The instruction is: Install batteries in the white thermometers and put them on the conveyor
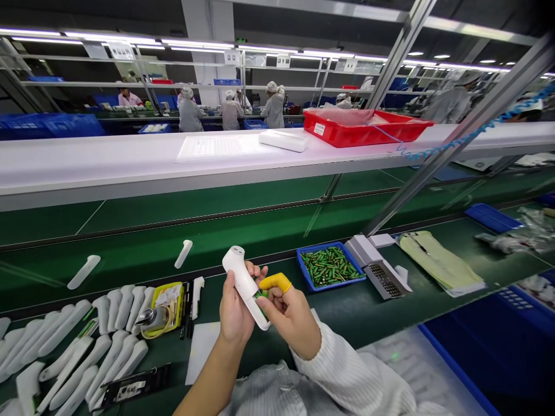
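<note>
My left hand (236, 306) is wrapped round a white handheld device (241, 276) with an angled head, which is tilted with its head up and away from me. A long compartment is uncovered in the handle's lower part. My right hand (288, 309), with a yellow finger cot on one finger, pinches at this compartment. Between its fingertips shows a bit of a green battery (259, 293), mostly hidden by the thumb and fingers. To the right, a blue tray (312, 287) holds many loose green batteries (332, 264).
Rows of white device housings (121, 309) lie at the left, beside a yellow tray (180, 309) and a black strip-like object (134, 386). Two white covers (184, 254) rest on the green belt. A slanted metal post (403, 185) rises at the right; a red bin (342, 136) stands on the shelf.
</note>
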The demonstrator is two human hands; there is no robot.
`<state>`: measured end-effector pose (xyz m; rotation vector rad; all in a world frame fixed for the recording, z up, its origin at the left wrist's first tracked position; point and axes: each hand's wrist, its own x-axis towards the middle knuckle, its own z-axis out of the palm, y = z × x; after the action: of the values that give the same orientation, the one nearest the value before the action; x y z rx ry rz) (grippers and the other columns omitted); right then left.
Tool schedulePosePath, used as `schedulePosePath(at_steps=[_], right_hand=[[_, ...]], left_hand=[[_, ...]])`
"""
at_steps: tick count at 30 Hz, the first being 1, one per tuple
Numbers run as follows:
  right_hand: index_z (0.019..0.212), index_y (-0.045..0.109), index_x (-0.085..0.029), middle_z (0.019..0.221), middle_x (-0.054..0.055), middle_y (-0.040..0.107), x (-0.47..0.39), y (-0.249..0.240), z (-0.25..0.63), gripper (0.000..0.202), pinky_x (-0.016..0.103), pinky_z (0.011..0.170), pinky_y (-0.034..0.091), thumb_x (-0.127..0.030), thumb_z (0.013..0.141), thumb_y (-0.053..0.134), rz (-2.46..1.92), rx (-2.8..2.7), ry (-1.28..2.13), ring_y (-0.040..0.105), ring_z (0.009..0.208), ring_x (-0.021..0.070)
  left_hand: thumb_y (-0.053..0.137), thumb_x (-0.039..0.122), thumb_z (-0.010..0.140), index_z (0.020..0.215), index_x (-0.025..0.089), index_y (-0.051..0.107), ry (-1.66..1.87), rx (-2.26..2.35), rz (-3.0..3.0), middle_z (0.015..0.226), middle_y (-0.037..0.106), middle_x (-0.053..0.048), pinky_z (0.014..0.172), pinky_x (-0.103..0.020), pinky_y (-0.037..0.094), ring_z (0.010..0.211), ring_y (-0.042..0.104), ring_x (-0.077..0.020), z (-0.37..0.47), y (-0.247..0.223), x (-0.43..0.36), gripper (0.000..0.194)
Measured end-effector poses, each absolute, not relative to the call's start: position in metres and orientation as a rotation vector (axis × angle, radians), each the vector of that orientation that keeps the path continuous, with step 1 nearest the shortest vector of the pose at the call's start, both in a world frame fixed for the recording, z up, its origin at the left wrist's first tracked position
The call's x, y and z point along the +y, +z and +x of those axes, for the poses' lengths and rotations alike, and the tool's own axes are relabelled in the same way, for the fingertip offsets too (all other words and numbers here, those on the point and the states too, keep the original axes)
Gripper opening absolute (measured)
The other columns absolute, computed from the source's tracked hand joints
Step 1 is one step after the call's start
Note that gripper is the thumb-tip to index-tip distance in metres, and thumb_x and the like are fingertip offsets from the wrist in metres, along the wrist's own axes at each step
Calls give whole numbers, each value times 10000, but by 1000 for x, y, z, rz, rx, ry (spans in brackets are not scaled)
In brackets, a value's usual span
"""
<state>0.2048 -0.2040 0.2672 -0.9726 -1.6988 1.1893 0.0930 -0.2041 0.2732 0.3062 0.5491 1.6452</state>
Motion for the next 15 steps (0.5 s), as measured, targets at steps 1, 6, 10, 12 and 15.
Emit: schedulePosePath(at_steps=[1,6,10,12,15], right_hand=[[941,586,-184,619,-36,452,-205,268,203,214,227,495,373,-381,866,554,-994,-1761,1098,432,528,95],[1174,543,-197,1107,109,551,-211,263,203,367,304,716,491,-360,850,596,-833,-1907,819,571,923,205],[1127,554,-231,1127,97,585,-210,249,205,248,356,895,468,-236,879,554,-876,-1764,795,566,1051,218],[1091,570,-229,1026,89,623,-205,243,207,212,333,786,505,-294,893,530,-936,-1589,985,612,925,205],[1090,582,-206,833,71,635,-195,235,208,328,261,527,467,-448,874,535,-966,-1367,1382,609,660,166]], left_hand=[[521,425,839,800,167,595,1639,572,301,785,499,-10,984,-345,413,855,547,-151,93,273,-205,271],[470,388,887,830,147,633,1750,714,92,837,562,-26,999,-319,400,889,570,-133,94,270,-201,297],[548,426,850,966,184,639,1803,732,75,948,606,-33,979,-313,433,969,585,-148,94,266,-196,284],[605,479,793,1076,215,613,1732,646,216,1076,607,-56,893,-310,494,1036,578,-193,91,265,-195,387],[653,426,764,1209,260,542,1554,647,454,1101,625,-78,538,-250,519,932,613,-222,87,259,-191,488]])
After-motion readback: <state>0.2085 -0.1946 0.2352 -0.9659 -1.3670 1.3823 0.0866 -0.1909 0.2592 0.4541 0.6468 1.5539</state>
